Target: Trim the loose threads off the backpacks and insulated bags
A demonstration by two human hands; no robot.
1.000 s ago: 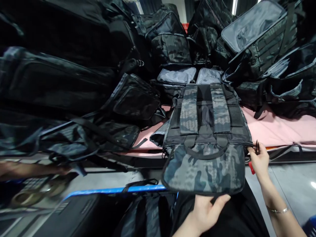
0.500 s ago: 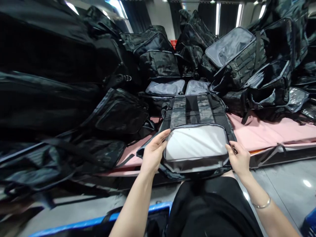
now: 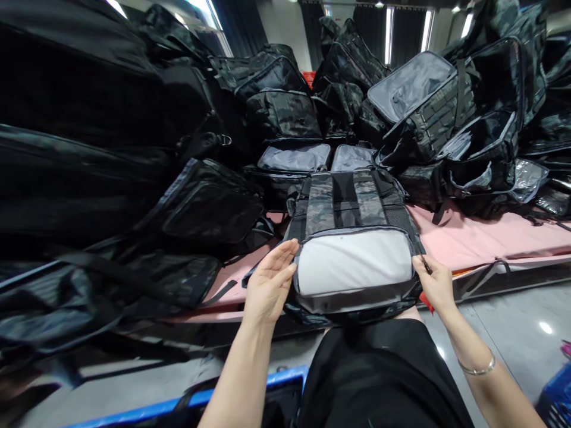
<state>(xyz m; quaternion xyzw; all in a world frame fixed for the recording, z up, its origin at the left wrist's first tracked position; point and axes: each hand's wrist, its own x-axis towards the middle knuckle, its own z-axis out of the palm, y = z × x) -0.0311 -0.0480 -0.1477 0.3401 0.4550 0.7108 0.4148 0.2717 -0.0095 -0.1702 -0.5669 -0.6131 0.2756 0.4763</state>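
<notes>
Where bags (image 3: 285, 113) crowd a pink table (image 3: 482, 238), a backpack (image 3: 352, 261) stretches away between the hands. Left hand (image 3: 267, 288) flat and open against it; right hand (image 3: 437, 288) pinching snips (image 3: 426, 266).

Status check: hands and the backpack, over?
Left hand open, flat on backpack flap's left edge. Right hand grips small tool at right edge. Bags piled close behind.

**Backpack status**

Camo backpack (image 3: 348, 205) lies flat on the pink bench (image 3: 482, 238) edge, strap side up, near end over my lap. Top flap (image 3: 354, 261) is folded back, grey lining showing. Red-handled snips (image 3: 426, 266) in my right hand (image 3: 439, 288), at its right corner.
</notes>
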